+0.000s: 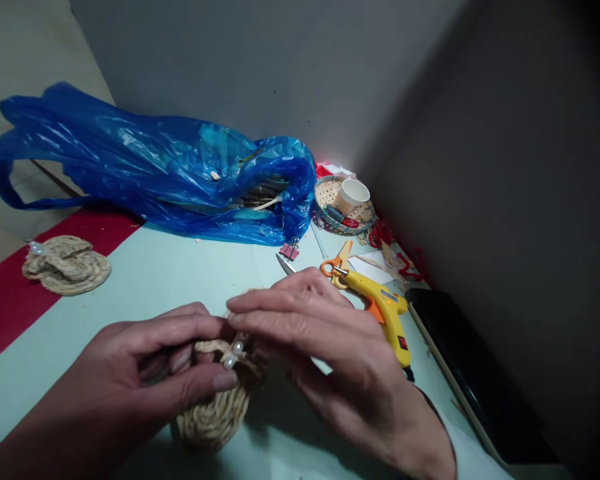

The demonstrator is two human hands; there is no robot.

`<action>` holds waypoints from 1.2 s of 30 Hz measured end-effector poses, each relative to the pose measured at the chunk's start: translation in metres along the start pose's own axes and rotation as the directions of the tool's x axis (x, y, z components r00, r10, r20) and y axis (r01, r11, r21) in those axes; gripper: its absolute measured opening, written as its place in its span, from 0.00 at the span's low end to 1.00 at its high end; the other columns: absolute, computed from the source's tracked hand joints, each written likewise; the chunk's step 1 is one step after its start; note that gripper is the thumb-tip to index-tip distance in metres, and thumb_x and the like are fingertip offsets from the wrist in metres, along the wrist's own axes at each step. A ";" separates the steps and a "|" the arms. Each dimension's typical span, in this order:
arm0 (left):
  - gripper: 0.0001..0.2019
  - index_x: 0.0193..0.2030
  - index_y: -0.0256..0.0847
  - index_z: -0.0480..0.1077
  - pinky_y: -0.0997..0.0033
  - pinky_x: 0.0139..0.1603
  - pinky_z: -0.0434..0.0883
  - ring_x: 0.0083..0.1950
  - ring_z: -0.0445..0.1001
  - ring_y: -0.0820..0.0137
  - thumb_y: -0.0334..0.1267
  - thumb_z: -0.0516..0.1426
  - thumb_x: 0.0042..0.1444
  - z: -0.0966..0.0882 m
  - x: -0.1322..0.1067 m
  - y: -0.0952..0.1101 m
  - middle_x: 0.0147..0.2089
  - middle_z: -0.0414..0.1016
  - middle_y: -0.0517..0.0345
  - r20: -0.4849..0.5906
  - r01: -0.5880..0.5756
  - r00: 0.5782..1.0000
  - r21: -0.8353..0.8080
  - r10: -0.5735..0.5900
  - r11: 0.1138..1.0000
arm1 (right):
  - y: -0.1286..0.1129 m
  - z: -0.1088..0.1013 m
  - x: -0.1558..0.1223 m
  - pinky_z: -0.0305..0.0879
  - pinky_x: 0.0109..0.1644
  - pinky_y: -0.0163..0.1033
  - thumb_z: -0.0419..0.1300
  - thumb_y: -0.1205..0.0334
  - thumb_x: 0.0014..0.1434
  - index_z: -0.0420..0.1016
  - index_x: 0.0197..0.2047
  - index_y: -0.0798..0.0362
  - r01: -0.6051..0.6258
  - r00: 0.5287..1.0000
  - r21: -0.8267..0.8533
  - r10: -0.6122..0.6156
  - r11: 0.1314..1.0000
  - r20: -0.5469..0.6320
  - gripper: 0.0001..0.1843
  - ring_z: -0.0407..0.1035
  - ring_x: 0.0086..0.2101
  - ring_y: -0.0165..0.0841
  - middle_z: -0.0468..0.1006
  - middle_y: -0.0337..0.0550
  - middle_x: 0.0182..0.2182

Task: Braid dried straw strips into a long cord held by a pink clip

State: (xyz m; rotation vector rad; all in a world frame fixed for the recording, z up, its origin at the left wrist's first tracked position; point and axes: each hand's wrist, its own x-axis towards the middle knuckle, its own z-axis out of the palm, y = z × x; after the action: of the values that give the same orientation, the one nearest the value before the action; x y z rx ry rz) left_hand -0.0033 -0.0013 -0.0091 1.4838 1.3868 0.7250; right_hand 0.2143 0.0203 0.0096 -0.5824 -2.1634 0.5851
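Observation:
A small woven straw slipper (215, 417) is held in front of me between both hands. White pearl beads (234, 355) sit in a row on its straw strap. My left hand (165, 360) is closed on it, the thumb on the near side of the beads and the fingers behind the strap. Stretched over the far end, my right hand (325, 353) grips the slipper with its fingers together; its thumb tip is hidden. To the left, a similar beaded straw slipper (75, 267) lies flat on the table.
A blue plastic bag (145, 167) lies along the wall. At right are a yellow glue gun (380, 293), orange-handled scissors (344, 257), a pink binder clip (291, 250) and a dark phone-like slab (475, 373). Behind them stands a woven basket (325, 193) holding a white cup (354, 195).

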 end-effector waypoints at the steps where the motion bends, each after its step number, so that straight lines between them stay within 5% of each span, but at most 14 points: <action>1: 0.11 0.33 0.55 0.82 0.76 0.26 0.70 0.28 0.69 0.71 0.51 0.69 0.42 0.001 -0.001 -0.001 0.31 0.73 0.65 -0.039 0.052 0.998 -0.059 -0.054 0.997 | 0.001 -0.001 0.001 0.68 0.55 0.41 0.58 0.75 0.66 0.76 0.51 0.58 -0.014 0.999 0.004 0.014 1.000 -0.041 0.12 0.73 0.47 0.32 0.81 0.48 0.51; 3: 0.14 0.34 0.57 0.83 0.77 0.28 0.72 0.32 0.73 0.69 0.50 0.71 0.37 0.003 -0.003 -0.002 0.35 0.76 0.65 -0.103 0.140 0.982 -0.171 -0.159 0.975 | 0.002 -0.001 0.001 0.68 0.53 0.40 0.59 0.76 0.65 0.77 0.48 0.58 -0.038 0.992 0.000 0.038 0.999 -0.121 0.11 0.75 0.45 0.32 0.82 0.48 0.45; 10: 0.14 0.35 0.62 0.84 0.69 0.58 0.74 0.58 0.73 0.58 0.55 0.68 0.39 0.003 -0.003 -0.010 0.45 0.83 0.67 -0.205 0.127 0.968 -0.102 -0.146 0.987 | -0.002 0.003 -0.001 0.65 0.47 0.35 0.62 0.73 0.64 0.78 0.42 0.58 -0.147 0.964 -0.045 0.133 0.988 -0.231 0.05 0.72 0.38 0.29 0.81 0.42 0.36; 16: 0.06 0.32 0.61 0.83 0.78 0.37 0.79 0.43 0.80 0.65 0.51 0.66 0.45 0.005 -0.002 0.001 0.40 0.82 0.69 -0.209 0.029 0.975 -0.219 -0.076 0.975 | -0.004 0.009 -0.004 0.63 0.37 0.32 0.57 0.71 0.64 0.70 0.32 0.55 -0.342 0.913 -0.104 0.304 0.934 -0.273 0.08 0.66 0.31 0.26 0.72 0.35 0.28; 24: 0.07 0.35 0.52 0.84 0.76 0.42 0.75 0.44 0.78 0.63 0.46 0.65 0.51 0.002 0.003 -0.001 0.39 0.81 0.61 -0.127 0.041 0.989 -0.230 -0.072 0.972 | 0.002 0.013 -0.005 0.53 0.26 0.32 0.47 0.70 0.61 0.51 0.24 0.50 -0.306 0.932 -0.210 0.246 0.929 -0.267 0.14 0.54 0.21 0.25 0.56 0.32 0.20; 30: 0.07 0.32 0.46 0.83 0.73 0.39 0.71 0.38 0.75 0.66 0.40 0.62 0.53 -0.016 -0.002 0.002 0.33 0.76 0.58 0.080 -0.052 0.994 -0.188 0.068 0.981 | 0.012 0.007 -0.009 0.59 0.25 0.30 0.52 0.66 0.66 0.60 0.25 0.51 -0.246 0.964 -0.195 0.219 0.949 -0.150 0.17 0.61 0.21 0.26 0.63 0.33 0.20; 36: 0.09 0.35 0.47 0.82 0.76 0.40 0.70 0.38 0.75 0.68 0.39 0.59 0.60 -0.067 -0.019 -0.014 0.35 0.76 0.59 0.144 -0.067 0.987 -0.045 0.073 0.997 | 0.021 0.013 -0.012 0.70 0.36 0.31 0.55 0.59 0.69 0.73 0.34 0.49 -0.228 0.974 -0.092 0.226 0.969 -0.033 0.11 0.72 0.27 0.30 0.77 0.37 0.27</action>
State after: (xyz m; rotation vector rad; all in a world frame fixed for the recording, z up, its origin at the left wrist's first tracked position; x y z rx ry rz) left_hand -0.0722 -0.0055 0.0069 1.5291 1.2086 0.6698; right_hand 0.2152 0.0274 -0.0168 -0.8928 -2.1272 0.5951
